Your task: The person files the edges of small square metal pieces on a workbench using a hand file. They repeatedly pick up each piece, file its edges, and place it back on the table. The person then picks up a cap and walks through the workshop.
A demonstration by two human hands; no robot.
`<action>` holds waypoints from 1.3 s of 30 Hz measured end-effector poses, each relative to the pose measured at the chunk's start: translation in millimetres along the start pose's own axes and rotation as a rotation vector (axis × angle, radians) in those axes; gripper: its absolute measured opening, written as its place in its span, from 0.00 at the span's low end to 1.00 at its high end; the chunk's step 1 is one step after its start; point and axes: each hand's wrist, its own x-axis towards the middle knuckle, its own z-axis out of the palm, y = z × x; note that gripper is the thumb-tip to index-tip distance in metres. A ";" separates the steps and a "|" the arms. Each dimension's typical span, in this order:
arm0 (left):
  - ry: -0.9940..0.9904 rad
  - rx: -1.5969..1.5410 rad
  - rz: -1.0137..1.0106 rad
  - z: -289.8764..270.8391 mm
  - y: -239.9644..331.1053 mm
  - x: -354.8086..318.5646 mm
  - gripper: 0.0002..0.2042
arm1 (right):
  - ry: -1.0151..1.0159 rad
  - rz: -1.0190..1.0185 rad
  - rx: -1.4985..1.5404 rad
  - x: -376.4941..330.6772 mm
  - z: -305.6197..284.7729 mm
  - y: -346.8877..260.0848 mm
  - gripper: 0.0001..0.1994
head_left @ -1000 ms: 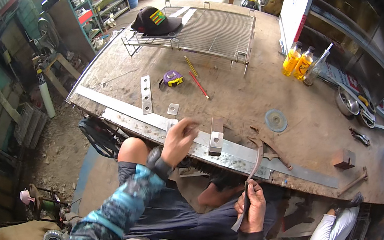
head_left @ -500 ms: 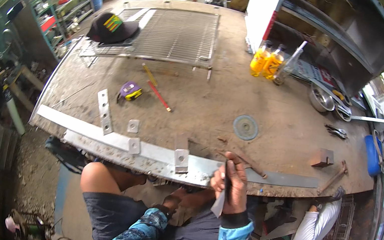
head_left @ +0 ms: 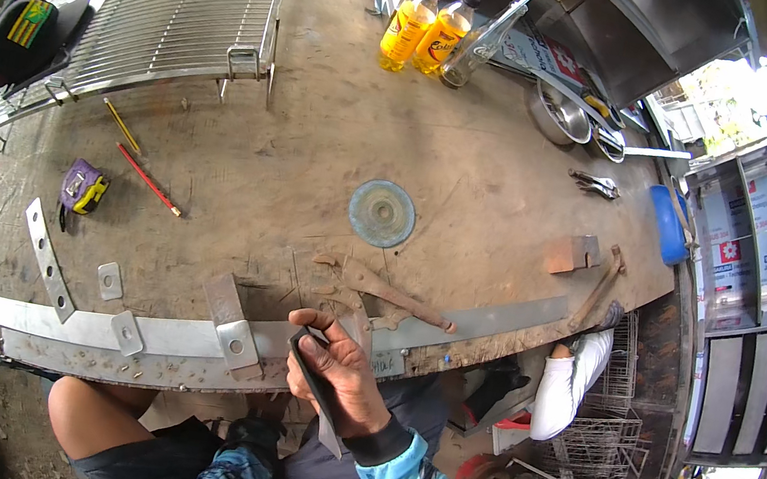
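Note:
My right hand [head_left: 341, 383] is closed round a flat dark strip [head_left: 309, 369] with a paler, pointed metal end, held slanting over the bench's near edge. My left hand [head_left: 268, 405] is low between my legs, below that edge, its fingers too dark and hidden to read. Beside the right hand lie long flat metal bars [head_left: 170, 331]. On and near them are a plate with one hole [head_left: 236, 345], small square plates [head_left: 126, 334] and a strip with several holes [head_left: 50, 257]. Rusty pliers [head_left: 394, 296] lie just beyond the hand.
A round grinding disc [head_left: 382, 213], tape measure [head_left: 84, 188], red pencil [head_left: 150, 180], rusty block [head_left: 572, 255] and hammer [head_left: 595, 293] lie on the bench [head_left: 285, 162]. Farther back are a wire rack [head_left: 180, 2], orange drink bottles [head_left: 409, 29] and a metal bowl [head_left: 560, 115]. A person's white-clad limb [head_left: 572, 385] is at right.
My view has swung right and come closer, shifting the bench things leftward in the picture. The right hand still holds the dark strip, now tilted more. The left hand sits lower and farther left.

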 end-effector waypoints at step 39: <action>-0.505 -0.220 0.382 -157.7 83.1 -89.0 0.15 | 0.112 -0.363 -0.555 -2.2 23.9 11.0 0.17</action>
